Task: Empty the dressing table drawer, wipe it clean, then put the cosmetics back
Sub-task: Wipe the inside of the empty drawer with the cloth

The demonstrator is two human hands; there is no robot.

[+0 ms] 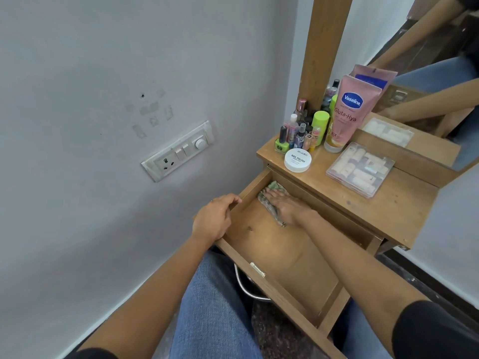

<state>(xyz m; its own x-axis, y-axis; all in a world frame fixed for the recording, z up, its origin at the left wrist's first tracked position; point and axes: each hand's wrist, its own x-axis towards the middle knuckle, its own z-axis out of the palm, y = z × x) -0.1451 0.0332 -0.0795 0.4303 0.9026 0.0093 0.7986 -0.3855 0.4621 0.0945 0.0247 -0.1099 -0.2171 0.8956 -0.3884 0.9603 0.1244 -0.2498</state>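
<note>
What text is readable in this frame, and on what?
"Vaseline": pink tube
"Gluta-Hya": same tube, below the logo
"10X": same tube, low down, partly hidden
"ZUDIO": white tub, on the lid
"NAIL POLISH": same lid; the line under it is too small to read
Green bottle logo and clear box labels: too blurred to read

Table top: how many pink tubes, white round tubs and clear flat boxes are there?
Pink tubes: 1
White round tubs: 1
Clear flat boxes: 1
Total: 3, not counting reflections.
</note>
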